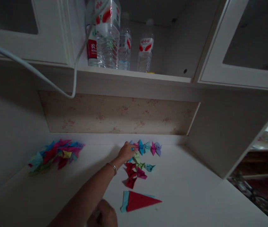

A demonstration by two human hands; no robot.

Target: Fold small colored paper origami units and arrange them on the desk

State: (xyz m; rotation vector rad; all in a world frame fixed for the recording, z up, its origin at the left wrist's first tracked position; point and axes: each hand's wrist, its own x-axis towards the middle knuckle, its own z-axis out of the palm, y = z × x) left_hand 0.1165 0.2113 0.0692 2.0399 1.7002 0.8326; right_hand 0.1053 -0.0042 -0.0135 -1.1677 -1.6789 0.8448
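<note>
My left hand (127,152), with a bracelet on its wrist, reaches over the white surface to the row of small folded paper pieces. Its fingers are bent together at a pink folded paper piece (136,146), partly hiding it. Blue (141,147) and purple (158,148) folded pieces sit along that row. Nearer me lie green (137,157) and red (131,170) ones. At the bottom edge, beside my left forearm, my right hand (104,214) is dim and curled closed; what it holds, if anything, is hidden.
A heap of colourful folded paper (63,153) lies on the left. Flat red folded paper (141,201) rests over light-blue paper (125,201) in front. Plastic bottles (145,47) stand on the shelf overhead, and a white cable (41,75) hangs before the cabinet.
</note>
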